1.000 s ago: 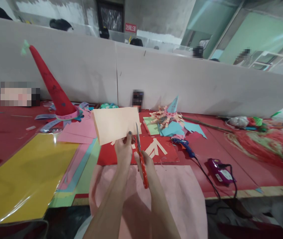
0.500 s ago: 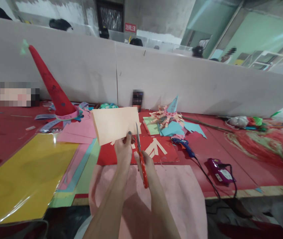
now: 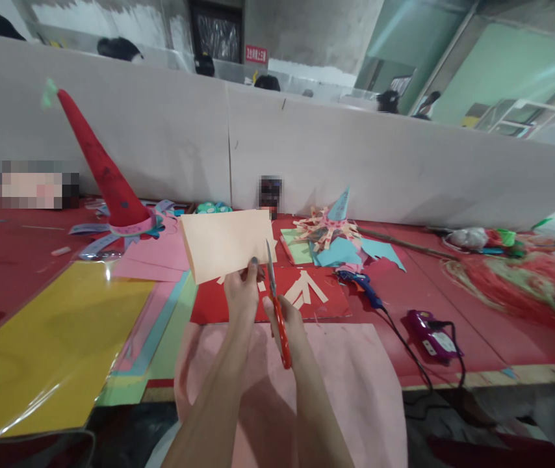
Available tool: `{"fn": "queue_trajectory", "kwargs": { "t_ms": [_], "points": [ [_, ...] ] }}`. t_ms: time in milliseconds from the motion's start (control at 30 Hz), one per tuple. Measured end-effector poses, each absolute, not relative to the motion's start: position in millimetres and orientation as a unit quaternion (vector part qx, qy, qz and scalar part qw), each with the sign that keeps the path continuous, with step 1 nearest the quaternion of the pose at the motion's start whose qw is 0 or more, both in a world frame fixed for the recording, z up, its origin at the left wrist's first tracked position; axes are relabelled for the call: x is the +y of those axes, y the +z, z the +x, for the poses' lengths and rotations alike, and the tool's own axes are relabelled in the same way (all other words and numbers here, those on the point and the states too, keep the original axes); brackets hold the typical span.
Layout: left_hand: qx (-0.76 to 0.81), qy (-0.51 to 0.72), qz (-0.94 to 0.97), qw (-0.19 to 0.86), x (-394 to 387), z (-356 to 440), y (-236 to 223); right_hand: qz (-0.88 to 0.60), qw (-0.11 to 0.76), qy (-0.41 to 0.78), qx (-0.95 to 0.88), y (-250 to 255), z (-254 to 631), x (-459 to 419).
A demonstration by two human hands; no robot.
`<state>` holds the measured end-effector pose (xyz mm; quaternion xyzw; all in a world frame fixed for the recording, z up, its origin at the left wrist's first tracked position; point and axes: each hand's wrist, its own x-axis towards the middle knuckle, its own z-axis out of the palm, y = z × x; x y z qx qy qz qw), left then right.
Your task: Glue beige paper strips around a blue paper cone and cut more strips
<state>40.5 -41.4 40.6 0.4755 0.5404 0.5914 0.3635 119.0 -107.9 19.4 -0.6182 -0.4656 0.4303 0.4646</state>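
My left hand (image 3: 243, 289) pinches the lower right part of a folded cream sheet of paper (image 3: 223, 244), holding it up above the table. In my right hand (image 3: 284, 318) are scissors with red handles (image 3: 282, 335); their blades point away from me and lie at the paper's right edge. How far the blades are parted I cannot make out. Beneath both hands is a red board (image 3: 336, 299) with cut cream paper strips (image 3: 304, 291) on it. A pink cloth (image 3: 355, 383) spreads below my forearms.
To the left stand a tall red cone (image 3: 102, 162) and a yellow sheet (image 3: 53, 344) over coloured papers. On the right lie a blue glue gun (image 3: 362, 283), a purple power strip (image 3: 433, 335) with cables, and red stringy material (image 3: 506, 286). A white partition (image 3: 160, 136) runs behind.
My hands, the paper and the scissors stay practically where they were. Beyond the partition at the upper right, a person has moved leftward.
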Motion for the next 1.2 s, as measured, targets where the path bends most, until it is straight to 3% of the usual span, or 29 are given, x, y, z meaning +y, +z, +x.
{"fn": "queue_trajectory", "kwargs": {
  "t_ms": [1200],
  "points": [
    [0.538, 0.602, 0.458, 0.372, -41.6, 40.9, 42.8, -0.622, 0.46, 0.428, -0.467, 13.1, 119.8, -106.1]
  ]
}}
